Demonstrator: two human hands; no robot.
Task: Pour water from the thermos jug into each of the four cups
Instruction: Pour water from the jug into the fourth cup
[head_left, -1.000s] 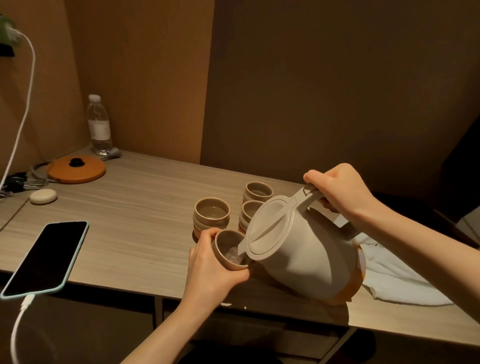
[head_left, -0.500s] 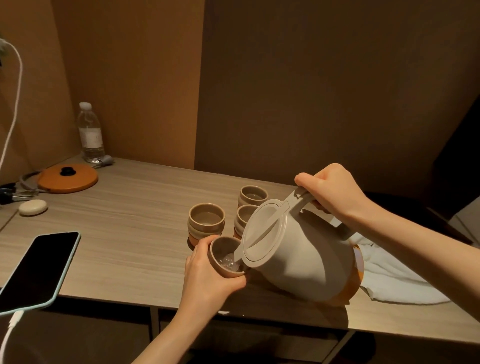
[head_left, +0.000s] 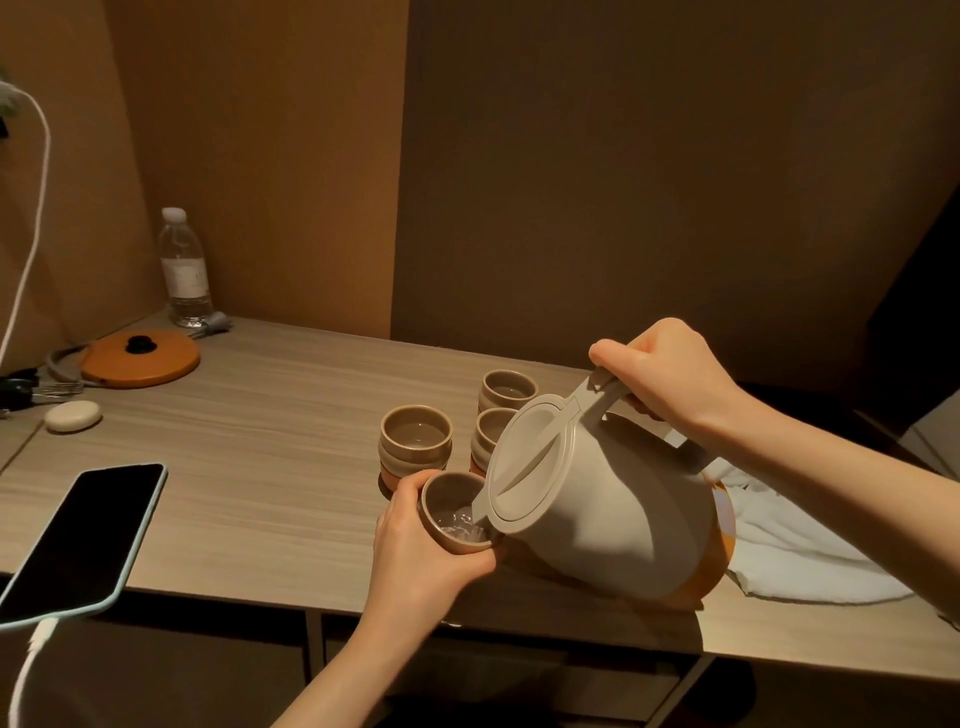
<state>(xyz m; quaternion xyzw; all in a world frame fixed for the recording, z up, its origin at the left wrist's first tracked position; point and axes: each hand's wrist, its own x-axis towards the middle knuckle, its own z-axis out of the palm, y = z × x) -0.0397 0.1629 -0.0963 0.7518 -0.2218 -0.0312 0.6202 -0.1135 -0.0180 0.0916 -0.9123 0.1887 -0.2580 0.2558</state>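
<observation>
Near table edge (head_left: 218, 582), left fingers (head_left: 410, 493) gripping tilted cup (head_left: 452, 512), right fingers (head_left: 618, 358) around thermos jug (head_left: 613, 514) handle.

The left hand (head_left: 415, 545) curls its fingers round a small tilted beige ceramic cup (head_left: 453, 512), while the right hand (head_left: 670, 376) grips the handle of a tipped beige plastic thermos jug (head_left: 602, 509).

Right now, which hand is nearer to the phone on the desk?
Left. The left hand holds a cup at the desk's front edge, to the right of the phone. The right hand grips the thermos jug handle, farther right and back.
</observation>
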